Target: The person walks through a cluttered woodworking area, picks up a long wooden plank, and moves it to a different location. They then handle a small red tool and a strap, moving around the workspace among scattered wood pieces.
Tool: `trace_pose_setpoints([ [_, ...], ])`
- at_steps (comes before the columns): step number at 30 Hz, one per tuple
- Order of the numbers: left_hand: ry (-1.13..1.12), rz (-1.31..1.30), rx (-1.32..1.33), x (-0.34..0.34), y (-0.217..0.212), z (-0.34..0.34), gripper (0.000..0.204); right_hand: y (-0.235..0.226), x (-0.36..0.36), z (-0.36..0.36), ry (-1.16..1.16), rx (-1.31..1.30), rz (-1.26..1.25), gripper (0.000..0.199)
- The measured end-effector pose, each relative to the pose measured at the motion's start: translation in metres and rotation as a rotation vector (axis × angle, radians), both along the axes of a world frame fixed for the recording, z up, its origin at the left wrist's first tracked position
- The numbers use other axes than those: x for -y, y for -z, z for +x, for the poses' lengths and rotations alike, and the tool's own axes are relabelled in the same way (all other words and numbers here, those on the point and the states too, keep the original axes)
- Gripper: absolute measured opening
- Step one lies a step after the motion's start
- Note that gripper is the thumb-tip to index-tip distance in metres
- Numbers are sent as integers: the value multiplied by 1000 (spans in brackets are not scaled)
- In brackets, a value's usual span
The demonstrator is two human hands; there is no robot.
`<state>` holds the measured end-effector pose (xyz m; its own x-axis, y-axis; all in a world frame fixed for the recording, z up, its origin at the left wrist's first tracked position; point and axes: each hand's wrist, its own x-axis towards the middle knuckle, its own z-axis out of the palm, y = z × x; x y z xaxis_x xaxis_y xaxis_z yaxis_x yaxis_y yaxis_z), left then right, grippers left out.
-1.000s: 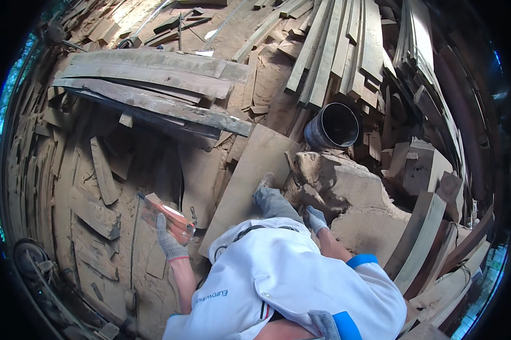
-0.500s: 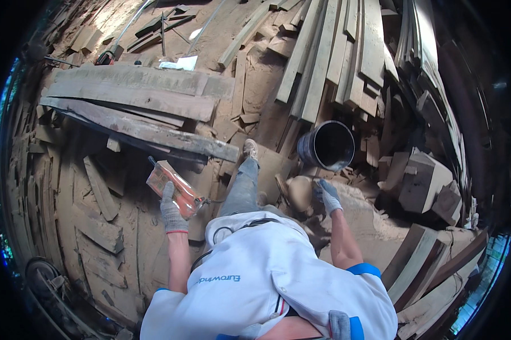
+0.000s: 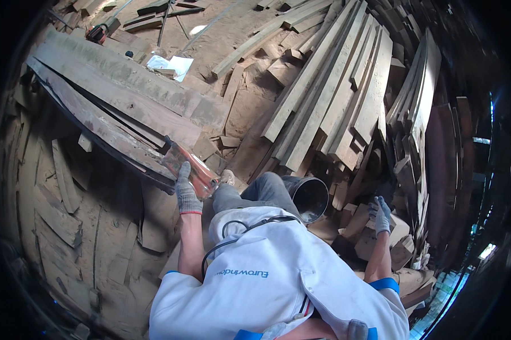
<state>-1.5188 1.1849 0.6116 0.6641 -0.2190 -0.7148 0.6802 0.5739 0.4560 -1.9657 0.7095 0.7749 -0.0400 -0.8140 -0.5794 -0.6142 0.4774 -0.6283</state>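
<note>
My left hand [image 3: 188, 191], in a grey knit glove with a red cuff, is closed around an orange tool in a clear plastic cover [image 3: 197, 177]. The tool's dark end points up and left, close to the long planks [image 3: 122, 122]; its exact kind is unclear. Out to the right, my right hand [image 3: 381, 215], in a grey-blue glove, holds nothing, its fingers loosely apart. It is nearest to the chunky wood blocks [image 3: 392, 231]. A black bucket [image 3: 311, 199] stands beside my bent leg, partly hidden by it.
A stack of long sawn boards [image 3: 329, 107] lies ahead, its near ends close to the bucket. More boards [image 3: 422, 136] lean at the right. White papers [image 3: 176, 67] and an orange-and-black power tool [image 3: 96, 34] lie at the far left. Wood offcuts [image 3: 60, 221] litter the dusty ground.
My view has turned right, and my legs have shifted. The orange tool stays in my left hand, now near the long planks' ends. My right hand has moved outward to the right, past the bucket.
</note>
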Motion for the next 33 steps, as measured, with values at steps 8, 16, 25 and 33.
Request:
trace_pose_setpoints([
  [8,-194,-62,36,19,-3,59,56,54,61,156,-592,-277,150,53],
  [16,-627,-64,38,57,68,118,54,173,255,252,-384,-168,272,55],
  [25,-531,-387,246,376,315,332,57,478,438,409,-218,-154,26,30],
  [33,-27,-54,-6,656,245,493,59,455,535,732,-1045,207,85,48],
])
